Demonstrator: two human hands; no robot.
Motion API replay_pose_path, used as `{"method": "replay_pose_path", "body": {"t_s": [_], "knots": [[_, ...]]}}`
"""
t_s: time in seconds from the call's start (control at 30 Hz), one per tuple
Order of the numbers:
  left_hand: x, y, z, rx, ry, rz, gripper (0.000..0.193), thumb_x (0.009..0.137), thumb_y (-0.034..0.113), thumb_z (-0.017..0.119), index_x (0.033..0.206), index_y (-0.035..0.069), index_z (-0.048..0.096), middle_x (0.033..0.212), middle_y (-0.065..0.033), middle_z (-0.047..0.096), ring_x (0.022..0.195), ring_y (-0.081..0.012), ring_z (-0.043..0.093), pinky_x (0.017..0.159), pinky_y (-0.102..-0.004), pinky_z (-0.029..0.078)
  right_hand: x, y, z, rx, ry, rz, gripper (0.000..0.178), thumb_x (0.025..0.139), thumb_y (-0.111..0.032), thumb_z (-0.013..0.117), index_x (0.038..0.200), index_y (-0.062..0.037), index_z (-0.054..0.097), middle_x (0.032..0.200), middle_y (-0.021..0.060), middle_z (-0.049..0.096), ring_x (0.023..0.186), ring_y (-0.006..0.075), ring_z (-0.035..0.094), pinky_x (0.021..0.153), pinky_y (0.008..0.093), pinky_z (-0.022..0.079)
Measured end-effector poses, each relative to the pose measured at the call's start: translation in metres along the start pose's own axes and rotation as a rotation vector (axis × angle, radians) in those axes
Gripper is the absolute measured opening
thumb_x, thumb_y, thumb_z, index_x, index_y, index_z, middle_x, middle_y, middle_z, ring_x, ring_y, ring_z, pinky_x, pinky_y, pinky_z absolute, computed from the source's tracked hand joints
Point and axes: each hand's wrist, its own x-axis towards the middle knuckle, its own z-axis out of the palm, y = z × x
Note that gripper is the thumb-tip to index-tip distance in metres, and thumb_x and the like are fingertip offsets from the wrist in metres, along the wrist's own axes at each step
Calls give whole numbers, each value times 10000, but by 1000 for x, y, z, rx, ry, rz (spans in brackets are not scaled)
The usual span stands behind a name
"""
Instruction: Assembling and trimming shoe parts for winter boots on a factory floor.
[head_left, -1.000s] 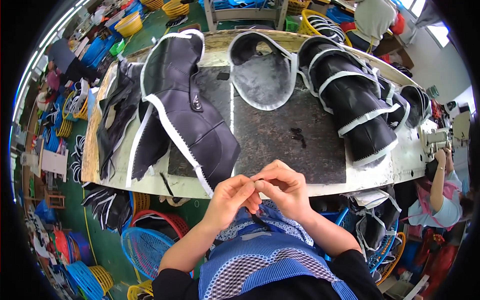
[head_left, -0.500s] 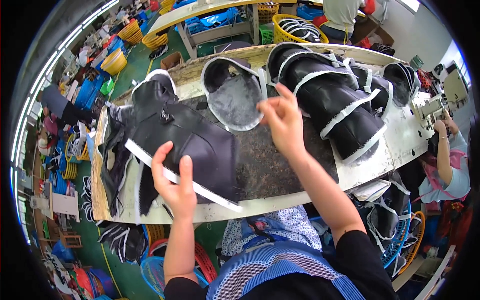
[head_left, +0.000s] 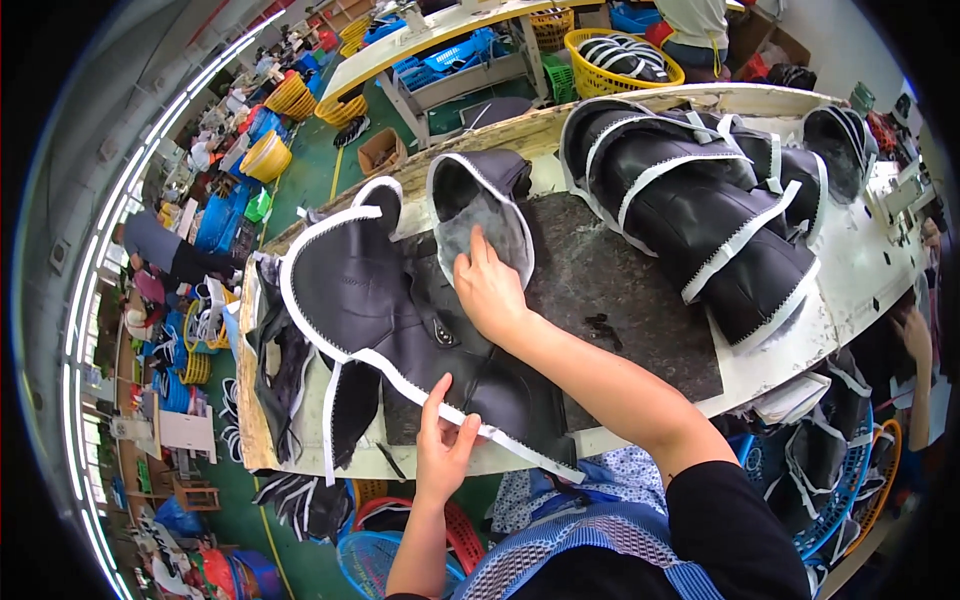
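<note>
A black leather boot upper [head_left: 355, 280] with white zigzag-edged trim lies on the left half of the worktable. My left hand [head_left: 443, 455] grips its near trimmed edge between thumb and fingers. Just beyond it stands a second upper, its grey fuzzy lining [head_left: 508, 240] facing me. My right hand [head_left: 490, 292] reaches across to that lining, fingers stretched out, fingertips over it; whether they touch cannot be told. A dark mat [head_left: 640, 330] lies under both. To the right sits a stack of black uppers [head_left: 690, 200] with the same white trim.
Dark scraps [head_left: 275, 370] lie along the table's left end. Below the front edge are a blue basket [head_left: 825, 510] of uppers at right and a red basket [head_left: 460, 535] at left. Across the aisle a yellow basket [head_left: 590, 70] holds more. A co-worker's arm [head_left: 915, 350] shows at far right.
The upper in my left hand has been turned and spread, so its rounded trimmed top now lies at far left. My right hand has moved left onto the lined upper. The view has shifted.
</note>
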Motion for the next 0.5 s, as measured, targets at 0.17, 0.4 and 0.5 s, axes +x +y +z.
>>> {"method": "replay_pose_path", "body": {"t_s": [0.17, 0.4, 0.5], "knots": [[-6, 40, -21, 404, 158, 226, 406, 896, 102, 629, 1261, -32, 511, 832, -80, 621, 582, -86, 553, 550, -228, 465, -19, 10, -18, 674, 18, 114, 147, 744, -24, 566, 884, 9, 540, 984, 176, 549, 869, 313, 612, 692, 397, 534], [206, 116, 41, 164, 148, 164, 848, 804, 224, 753, 1413, -55, 233, 1359, -213, 431, 1266, -301, 422, 1064, -365, 330, -74, 11, -98, 1071, 40, 158, 116, 785, -46, 642, 857, -28, 553, 847, 103, 603, 763, 299, 606, 648, 372, 501], [251, 82, 65, 271, 65, 107, 840, 763, 143, 765, 1403, -33, 251, 1310, -187, 474, 1184, -282, 492, 988, -340, 389, -98, 6, -110, 1260, -2, 113, 110, 796, -60, 634, 829, -45, 530, 764, 100, 535, 710, 285, 590, 602, 379, 485]]}}
